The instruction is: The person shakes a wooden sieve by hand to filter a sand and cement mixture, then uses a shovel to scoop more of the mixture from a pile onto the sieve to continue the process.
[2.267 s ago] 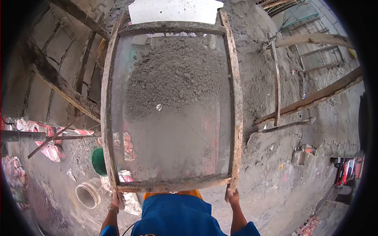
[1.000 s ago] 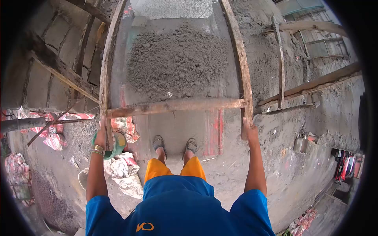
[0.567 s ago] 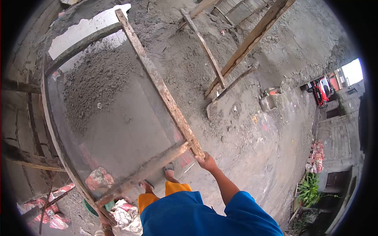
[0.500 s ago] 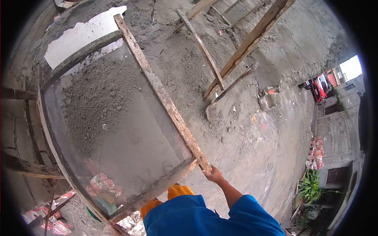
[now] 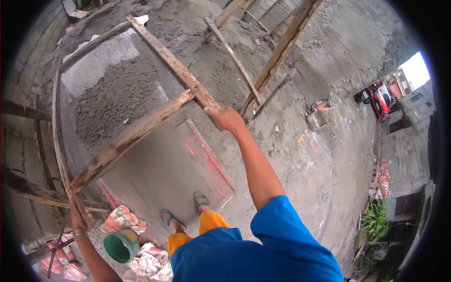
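A large wooden-framed sand sieve [image 5: 132,137] stretches out in front of me, with a heap of damp grey sand [image 5: 117,96] on its mesh. My right hand [image 5: 228,119] grips the end of the right-hand rail. At lower left, my left hand [image 5: 78,219] is wrapped round the end of the other rail, its fingers partly hidden. Beneath the near crossbar lies a flat board [image 5: 164,160] with red edges, coated in fine grey sand. My sandalled feet stand at its near end.
A green bucket [image 5: 121,246] and crumpled sacks [image 5: 124,218] sit at lower left. Wooden posts [image 5: 282,51] and a shovel handle [image 5: 275,96] stand beyond the sieve. A cut container [image 5: 317,120] lies on the ground. Farther right are a red vehicle [image 5: 379,101] and a plant [image 5: 375,220].
The sieve has moved away from my body, up and left in view, with my right hand on its rail. My left hand, the feet and more of the board now show.
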{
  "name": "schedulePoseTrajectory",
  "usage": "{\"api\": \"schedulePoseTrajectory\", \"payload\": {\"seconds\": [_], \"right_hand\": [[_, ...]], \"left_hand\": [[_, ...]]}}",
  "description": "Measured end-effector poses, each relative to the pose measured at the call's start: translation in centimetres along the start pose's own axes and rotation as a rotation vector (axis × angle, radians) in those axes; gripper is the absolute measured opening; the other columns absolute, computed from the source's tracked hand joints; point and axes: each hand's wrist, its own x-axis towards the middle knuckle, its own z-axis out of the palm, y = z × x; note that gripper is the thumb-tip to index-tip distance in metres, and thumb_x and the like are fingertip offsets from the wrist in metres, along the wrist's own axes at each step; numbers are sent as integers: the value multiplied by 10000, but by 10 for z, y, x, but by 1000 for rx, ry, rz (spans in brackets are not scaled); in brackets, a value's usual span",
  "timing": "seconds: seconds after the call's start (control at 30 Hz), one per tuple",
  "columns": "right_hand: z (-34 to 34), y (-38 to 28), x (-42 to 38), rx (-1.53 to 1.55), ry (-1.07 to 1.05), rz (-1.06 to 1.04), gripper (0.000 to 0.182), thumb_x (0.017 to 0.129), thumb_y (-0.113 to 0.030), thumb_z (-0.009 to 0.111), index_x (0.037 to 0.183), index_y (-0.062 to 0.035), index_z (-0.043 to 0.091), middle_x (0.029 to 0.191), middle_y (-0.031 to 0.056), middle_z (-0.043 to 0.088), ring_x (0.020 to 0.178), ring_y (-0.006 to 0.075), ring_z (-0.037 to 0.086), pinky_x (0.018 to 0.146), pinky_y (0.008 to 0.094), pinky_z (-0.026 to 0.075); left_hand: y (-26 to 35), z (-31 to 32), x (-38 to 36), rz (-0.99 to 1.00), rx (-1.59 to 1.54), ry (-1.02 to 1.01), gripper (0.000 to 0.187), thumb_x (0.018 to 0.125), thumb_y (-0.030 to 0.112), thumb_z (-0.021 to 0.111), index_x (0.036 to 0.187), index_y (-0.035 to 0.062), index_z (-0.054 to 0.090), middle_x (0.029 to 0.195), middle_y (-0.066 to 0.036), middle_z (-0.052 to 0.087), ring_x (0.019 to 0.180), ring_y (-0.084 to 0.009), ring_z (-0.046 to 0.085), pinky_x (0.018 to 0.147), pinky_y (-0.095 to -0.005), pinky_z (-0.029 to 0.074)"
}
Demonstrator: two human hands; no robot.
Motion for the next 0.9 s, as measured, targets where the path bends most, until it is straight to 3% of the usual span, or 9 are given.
{"api": "schedulePoseTrajectory", "payload": {"seconds": [0.1,0.33,0.37,0.43,0.5,0.6,0.67,0.77,0.9], "right_hand": [[-9,5,-18,10,19,-28,844,735,-757,498,819,68,656,802,259,656,828,422,645,741,463,497],[174,239,-143,221,-108,189,703,766,-599,630,1109,11,564,923,258,639,926,393,621,786,416,481],[193,278,-160,227,-150,251,678,775,-564,642,1122,12,553,892,238,643,889,354,636,764,397,490],[203,326,-198,420,-274,364,588,793,-410,706,1162,17,541,932,146,655,905,163,620,786,318,488],[208,351,-215,596,-194,154,572,795,-342,726,1183,29,529,1019,122,646,961,147,593,825,308,471],[213,322,-166,636,-196,144,581,798,-314,729,1209,34,511,1077,117,628,997,160,581,854,311,460],[220,289,-83,447,-115,45,601,810,-458,677,1102,59,580,944,173,659,906,210,629,791,343,483],[133,134,-4,207,-8,6,824,725,-709,586,1010,62,640,927,268,653,925,386,641,805,416,483],[15,28,40,109,64,-60,803,742,-687,588,1005,70,639,890,279,649,918,381,641,814,410,473]], "left_hand": [[10,1,-20,-38,-36,-7,615,763,765,487,744,151,490,525,-8,480,392,-147,487,359,-263,410],[-304,-64,-50,-384,-303,78,697,741,812,429,748,121,516,483,-51,475,371,-232,479,358,-356,442],[-368,-93,-55,-295,-255,35,690,751,800,433,734,114,512,487,-58,483,379,-235,494,356,-364,444],[-388,-93,-118,-239,-163,148,656,802,743,433,779,96,536,513,-68,505,421,-226,534,381,-367,464],[-407,-98,-146,-223,-195,98,699,808,718,460,929,32,520,535,-79,504,428,-231,538,374,-338,459],[-376,-74,-101,-270,-313,147,617,818,680,497,822,65,536,534,-60,496,427,-206,532,374,-315,446],[-270,-37,-49,-263,-176,115,632,803,719,470,749,93,540,534,-57,501,416,-199,522,383,-311,442],[-134,-9,7,-91,-83,97,648,779,773,433,706,140,545,514,-24,503,408,-170,517,369,-289,425],[20,-8,-6,-48,54,-26,699,738,794,478,823,106,567,562,-39,516,426,-162,518,391,-304,435]]}}
